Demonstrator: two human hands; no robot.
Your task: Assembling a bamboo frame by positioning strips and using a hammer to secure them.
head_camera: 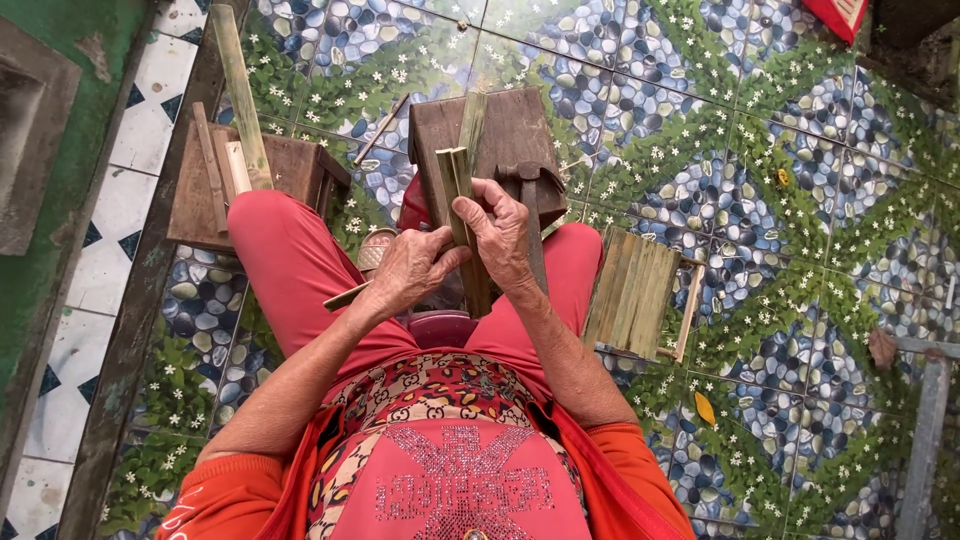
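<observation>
I sit with red trousers over a patterned tile floor. My right hand [500, 235] grips a bundle of split green bamboo strips [458, 185] that stands upright against a dark wooden block [520, 125]. My left hand [410, 270] closes on the lower part of the same bundle; a thin stick end [345, 297] pokes out below it to the left. A dark metal tool with a handle [533, 190] lies on the block just behind my right hand.
A low wooden stool [290, 165] with short bamboo pieces stands at my left knee, and a long bamboo pole [240, 90] leans across it. A stack of flat bamboo slats [630, 290] lies by my right knee. A pink tub [440, 325] sits between my legs.
</observation>
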